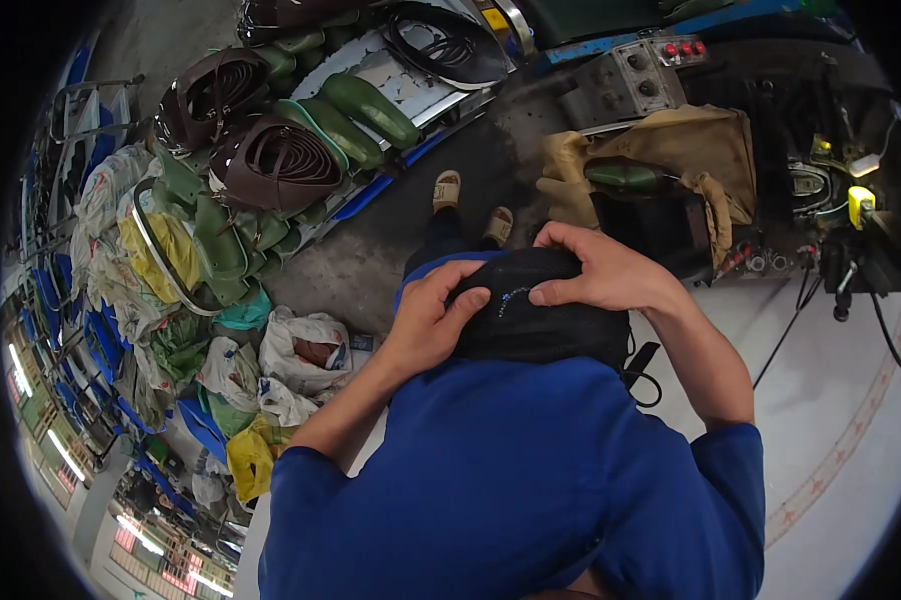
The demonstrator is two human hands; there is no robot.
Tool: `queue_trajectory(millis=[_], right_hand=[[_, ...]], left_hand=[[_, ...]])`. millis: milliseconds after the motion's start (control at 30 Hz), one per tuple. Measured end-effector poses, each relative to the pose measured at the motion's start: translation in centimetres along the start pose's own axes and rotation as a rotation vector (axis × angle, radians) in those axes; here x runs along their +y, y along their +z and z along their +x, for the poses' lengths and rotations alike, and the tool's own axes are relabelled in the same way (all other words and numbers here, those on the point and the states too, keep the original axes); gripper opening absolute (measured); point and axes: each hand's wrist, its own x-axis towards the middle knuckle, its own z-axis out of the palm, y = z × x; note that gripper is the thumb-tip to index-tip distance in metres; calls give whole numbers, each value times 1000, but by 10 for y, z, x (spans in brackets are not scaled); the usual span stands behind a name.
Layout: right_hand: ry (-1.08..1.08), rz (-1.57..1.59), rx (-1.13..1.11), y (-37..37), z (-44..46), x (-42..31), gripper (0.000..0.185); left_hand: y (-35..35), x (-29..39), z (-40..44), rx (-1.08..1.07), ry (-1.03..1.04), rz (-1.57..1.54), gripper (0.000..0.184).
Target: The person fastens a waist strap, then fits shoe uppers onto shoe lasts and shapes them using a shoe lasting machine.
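Note:
A black fabric item [536,325] with a small, bluish beaded-looking mark lies at the waist, against the blue shirt [501,440]. My left hand [436,315] grips its left side, with the thumb on top and the fingers curled at its upper edge. On the other side, my right hand [596,270] holds the upper right part, its thumb near the bluish mark and its fingers bent over the edge. Whether the black item is a pouch or part of the clothing is not clear.
Dark brown [276,165] and green moulded pieces [356,120] stand on a bench at upper left. Plastic bags [301,350] lie at left. A machine with a control panel [651,80], tan cloth [711,150] and cables is at upper right.

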Motion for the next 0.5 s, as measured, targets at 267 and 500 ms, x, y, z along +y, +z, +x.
queue_trajectory(millis=[267, 500], right_hand=[[10, -74, 14, 1, -6, -8, 64], [12, -74, 75, 4, -12, -13, 63]], left_hand=[[3, -2, 3, 55, 25, 57, 25], [5, -3, 5, 73, 27, 37, 23]])
